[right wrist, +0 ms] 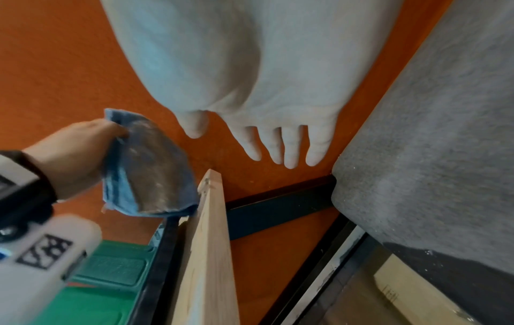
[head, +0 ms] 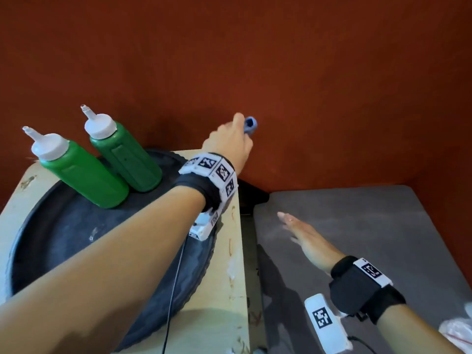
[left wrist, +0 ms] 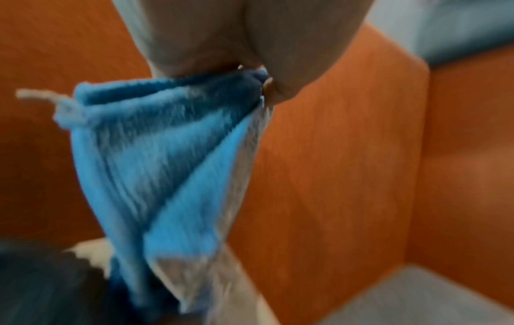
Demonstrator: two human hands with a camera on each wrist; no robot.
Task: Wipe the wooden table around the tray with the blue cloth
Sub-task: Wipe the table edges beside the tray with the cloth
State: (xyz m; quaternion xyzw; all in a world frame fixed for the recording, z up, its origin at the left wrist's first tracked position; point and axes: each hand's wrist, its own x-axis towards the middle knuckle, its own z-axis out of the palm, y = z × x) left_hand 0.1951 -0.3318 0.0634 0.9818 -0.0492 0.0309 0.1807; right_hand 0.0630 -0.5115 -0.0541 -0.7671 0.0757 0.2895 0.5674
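My left hand pinches the blue cloth and holds it in the air past the far right corner of the wooden table. In the left wrist view the cloth hangs down from my fingers, blurred. The right wrist view shows the cloth, dusty grey on one face, just above the table's edge. A round black tray covers most of the tabletop. My right hand is flat with straight fingers over a grey surface and holds nothing.
Two green squeeze bottles with white nozzle caps stand on the far part of the tray. A red-orange wall rises close behind both tables. A narrow gap separates them. A crumpled plastic bag lies at the far right.
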